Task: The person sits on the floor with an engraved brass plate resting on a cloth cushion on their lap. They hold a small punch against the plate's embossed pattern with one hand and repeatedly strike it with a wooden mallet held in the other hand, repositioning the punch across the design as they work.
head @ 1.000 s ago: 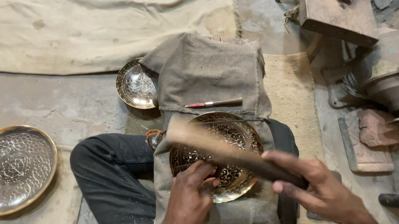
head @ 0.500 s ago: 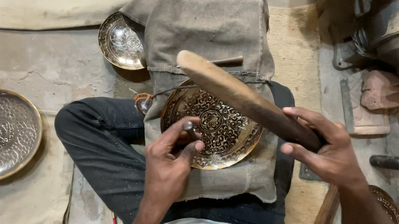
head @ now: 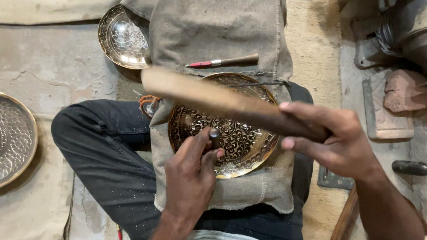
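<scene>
So here we sit cross-legged with the round engraved brass plate (head: pixel 226 129) resting on a coarse grey burlap cloth (head: pixel 221 23) over our lap. Our left hand (head: pixel 190 174) pinches a short dark metal punch (head: pixel 214 135) between thumb and fingertips, its tip standing on the plate's patterned middle. Our right hand (head: pixel 335 138) is wrapped tight around the dark end of a long wooden mallet stick (head: pixel 221 99), raised above the plate and blurred.

The way we see it, the trick is holding the punch upright and steady, tip right on the line, and striking squarely on its head with light, even taps, so the tip doesn't skid across the pattern. The cloth probably helps cushion the plate.
</scene>
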